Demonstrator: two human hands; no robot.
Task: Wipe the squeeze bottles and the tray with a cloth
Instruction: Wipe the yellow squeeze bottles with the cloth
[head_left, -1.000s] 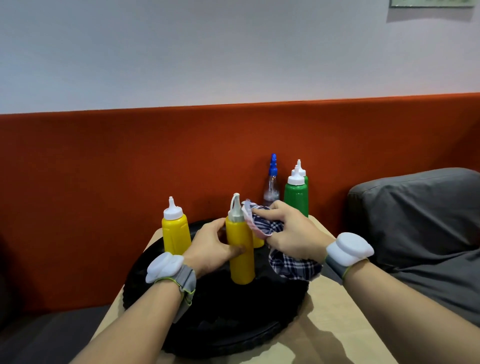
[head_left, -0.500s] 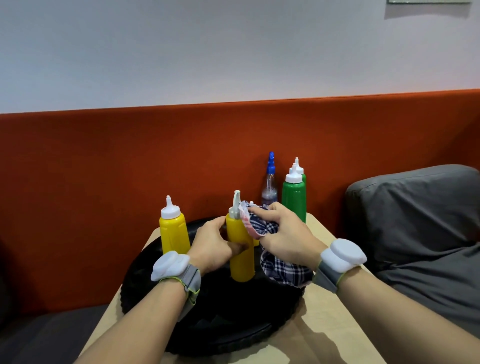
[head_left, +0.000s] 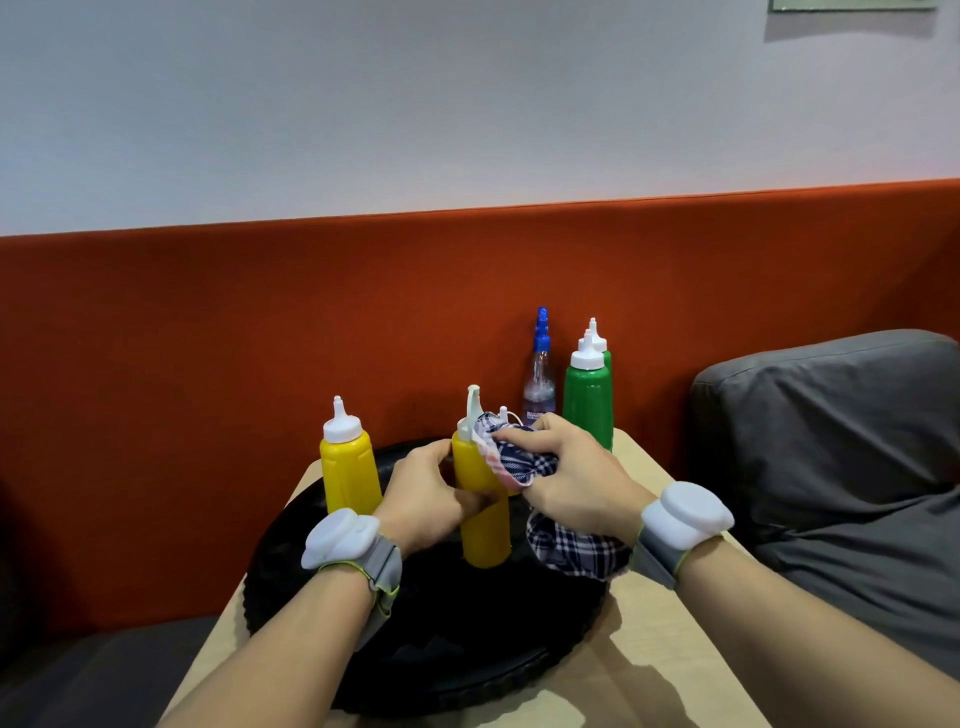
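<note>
A yellow squeeze bottle (head_left: 485, 525) stands upright in the middle of a round black tray (head_left: 447, 654). My left hand (head_left: 426, 496) grips its body from the left. My right hand (head_left: 566, 478) holds a blue checked cloth (head_left: 519, 457) bunched against the bottle's shoulder and cap, and the cloth's loose end (head_left: 576, 551) hangs onto the tray. A second yellow bottle (head_left: 347, 467) stands at the tray's left. The cap of a third yellow bottle peeks out behind the cloth. Two green bottles (head_left: 587, 400) stand on the table beyond the tray, one behind the other.
A clear spray bottle with a blue nozzle (head_left: 540, 374) stands beside the green bottles against the orange seat back (head_left: 208, 364). The small wooden table (head_left: 649, 686) ends close on both sides. A grey cushion (head_left: 831, 441) lies to the right.
My right hand has slid the cloth from the bottle's nozzle down onto its cap and shoulder. The left hand keeps its grip on the bottle.
</note>
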